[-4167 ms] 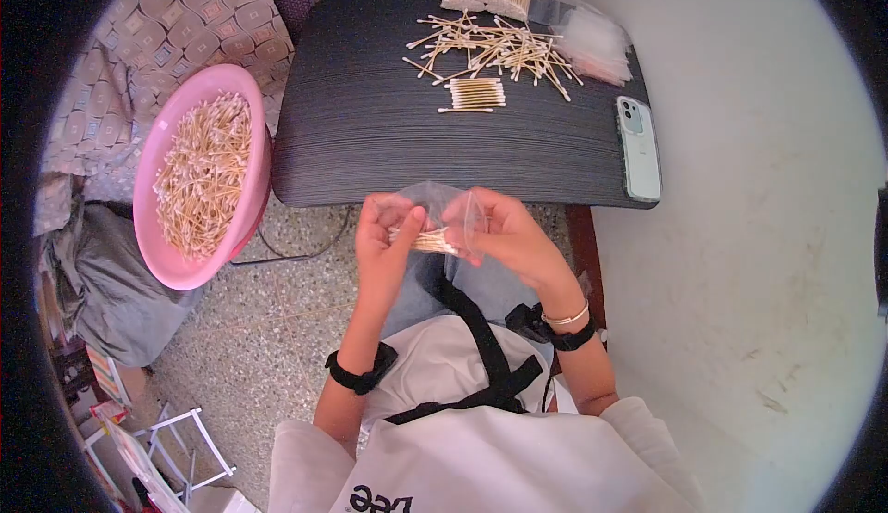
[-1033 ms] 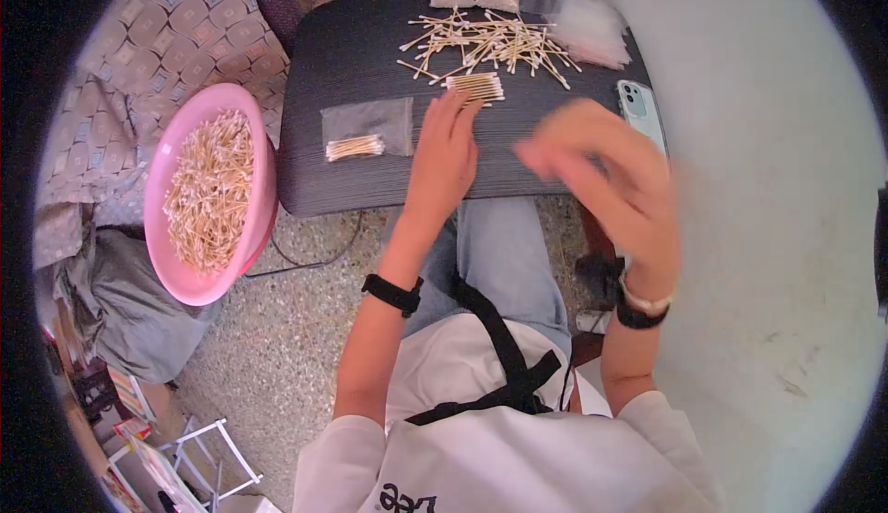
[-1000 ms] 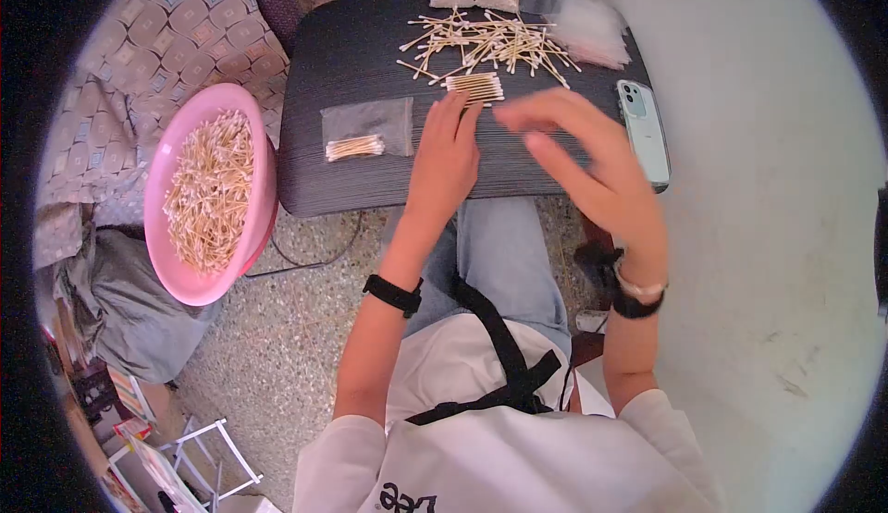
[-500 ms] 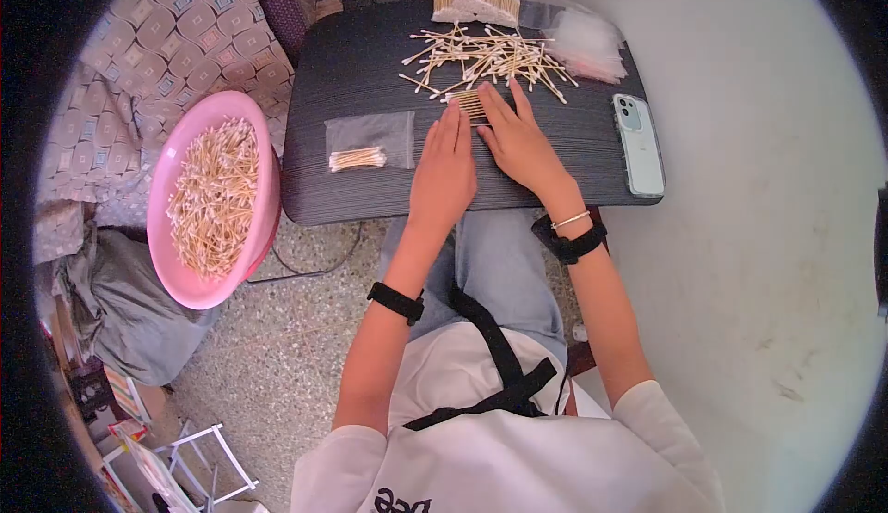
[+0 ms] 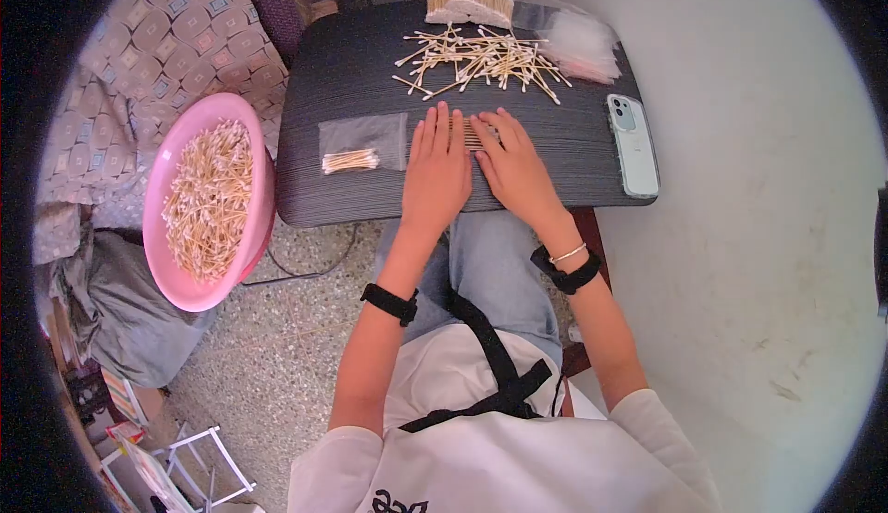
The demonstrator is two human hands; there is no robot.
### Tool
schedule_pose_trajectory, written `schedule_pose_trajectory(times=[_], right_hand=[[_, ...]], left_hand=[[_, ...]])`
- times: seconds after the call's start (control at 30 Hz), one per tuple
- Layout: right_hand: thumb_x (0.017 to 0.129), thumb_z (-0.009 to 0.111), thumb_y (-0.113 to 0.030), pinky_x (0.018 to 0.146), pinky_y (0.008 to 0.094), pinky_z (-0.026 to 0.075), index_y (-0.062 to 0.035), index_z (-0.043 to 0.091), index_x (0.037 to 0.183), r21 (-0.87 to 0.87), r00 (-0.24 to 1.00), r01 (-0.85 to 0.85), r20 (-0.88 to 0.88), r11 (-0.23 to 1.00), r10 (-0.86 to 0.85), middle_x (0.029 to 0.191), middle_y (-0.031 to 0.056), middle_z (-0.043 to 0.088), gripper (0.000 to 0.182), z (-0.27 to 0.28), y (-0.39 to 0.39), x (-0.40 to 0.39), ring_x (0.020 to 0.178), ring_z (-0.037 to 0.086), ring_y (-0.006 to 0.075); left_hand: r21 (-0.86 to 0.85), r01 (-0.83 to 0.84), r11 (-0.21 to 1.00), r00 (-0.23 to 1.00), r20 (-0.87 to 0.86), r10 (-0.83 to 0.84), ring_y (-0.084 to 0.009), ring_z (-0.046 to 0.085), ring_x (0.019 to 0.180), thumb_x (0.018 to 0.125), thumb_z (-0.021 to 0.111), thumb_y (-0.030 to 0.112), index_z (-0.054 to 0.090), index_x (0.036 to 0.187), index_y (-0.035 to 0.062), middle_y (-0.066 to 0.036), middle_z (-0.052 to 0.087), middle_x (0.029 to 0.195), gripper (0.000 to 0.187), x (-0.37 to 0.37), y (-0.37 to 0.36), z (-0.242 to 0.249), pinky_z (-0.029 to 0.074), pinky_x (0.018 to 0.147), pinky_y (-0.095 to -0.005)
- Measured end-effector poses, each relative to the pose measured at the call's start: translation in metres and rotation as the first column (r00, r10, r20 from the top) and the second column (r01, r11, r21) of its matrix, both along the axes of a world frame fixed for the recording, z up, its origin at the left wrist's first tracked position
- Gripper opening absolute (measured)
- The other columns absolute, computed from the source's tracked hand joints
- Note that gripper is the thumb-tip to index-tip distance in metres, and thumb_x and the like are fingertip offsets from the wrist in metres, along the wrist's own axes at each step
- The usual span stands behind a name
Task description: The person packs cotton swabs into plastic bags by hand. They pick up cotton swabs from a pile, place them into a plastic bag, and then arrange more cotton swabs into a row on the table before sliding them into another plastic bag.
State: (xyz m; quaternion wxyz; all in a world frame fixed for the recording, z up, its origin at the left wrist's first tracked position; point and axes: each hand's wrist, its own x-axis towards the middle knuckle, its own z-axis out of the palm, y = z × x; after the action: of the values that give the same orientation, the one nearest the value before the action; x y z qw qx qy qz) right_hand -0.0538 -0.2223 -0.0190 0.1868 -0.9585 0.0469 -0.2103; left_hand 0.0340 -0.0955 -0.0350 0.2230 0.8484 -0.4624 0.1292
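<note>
A row of cotton swabs (image 5: 473,134) lies side by side on the dark table (image 5: 361,69). My left hand (image 5: 438,171) rests flat over its left end, fingers stretched forward. From the other side, my right hand (image 5: 520,173) covers the right end with its fingers extended and slightly spread. Only the middle of the sticks shows between the hands; their tips are hidden. Left of my left hand is a clear plastic bag (image 5: 384,129) with a small bundle of swabs (image 5: 350,161) at its lower edge. Beyond my fingertips spreads a loose pile of swabs (image 5: 495,58).
At the back stand packed bundles of swabs (image 5: 472,4) beside a stack of clear bags (image 5: 581,46). A phone (image 5: 633,146) lies at the right edge, near the wall (image 5: 740,235). A pink basin (image 5: 157,226) full of swabs stands left of the table.
Both hands have drawn back toward the table's near edge, and the row of swabs has slid with them, away from the loose pile. My left hand's fingers are now more spread.
</note>
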Motion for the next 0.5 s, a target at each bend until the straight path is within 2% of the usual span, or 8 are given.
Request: schedule_pose_trajectory(times=[0.07, 0.27, 0.5], right_hand=[[0.091, 0.057, -0.015, 0.113, 0.0456, 0.033, -0.0001, 0.049, 0.135, 0.040, 1.000, 0.015, -0.001, 0.999, -0.015, 0.141, 0.0165, 0.046, 0.047, 0.002, 0.002, -0.001, 0.134, 0.040, 0.0368], [0.092, 0.051, -0.012, 0.114, 0.0436, 0.033, 0.0022, 0.047, 0.137, -0.098, 1.000, 0.025, 0.019, 0.995, -0.023, 0.145, 0.0175, 0.045, 0.047, -0.008, 0.001, 0.002, 0.134, 0.043, 0.0337], [0.089, 0.052, -0.011, 0.115, 0.0436, 0.031, 0.0034, 0.044, 0.139, -0.132, 0.999, 0.038, 0.012, 0.991, -0.037, 0.147, 0.0204, 0.042, 0.052, -0.011, 0.006, 0.003, 0.137, 0.040, 0.0328]], left_hand=[[-0.011, 0.034, 0.999, 0.999, -0.004, -0.034, -0.0354, 0.036, 0.139, 0.096, 0.047, 0.014, 0.040, 0.140, -0.0063, -0.024, 0.037, 0.148, 0.050, 0.002, 0.000, -0.001, 0.027, 0.116, -0.0450], [-0.030, 0.070, 0.997, 0.997, -0.041, -0.071, -0.0345, 0.036, 0.139, 0.096, 0.046, 0.014, 0.041, 0.140, -0.0066, -0.022, 0.038, 0.149, 0.049, 0.003, 0.001, -0.002, 0.027, 0.116, -0.0449], [0.010, 0.062, 0.998, 0.998, -0.022, -0.062, -0.0381, 0.032, 0.141, 0.096, 0.046, 0.016, 0.037, 0.141, -0.0086, -0.027, 0.032, 0.151, 0.052, -0.008, 0.002, 0.003, 0.025, 0.117, -0.0463]])
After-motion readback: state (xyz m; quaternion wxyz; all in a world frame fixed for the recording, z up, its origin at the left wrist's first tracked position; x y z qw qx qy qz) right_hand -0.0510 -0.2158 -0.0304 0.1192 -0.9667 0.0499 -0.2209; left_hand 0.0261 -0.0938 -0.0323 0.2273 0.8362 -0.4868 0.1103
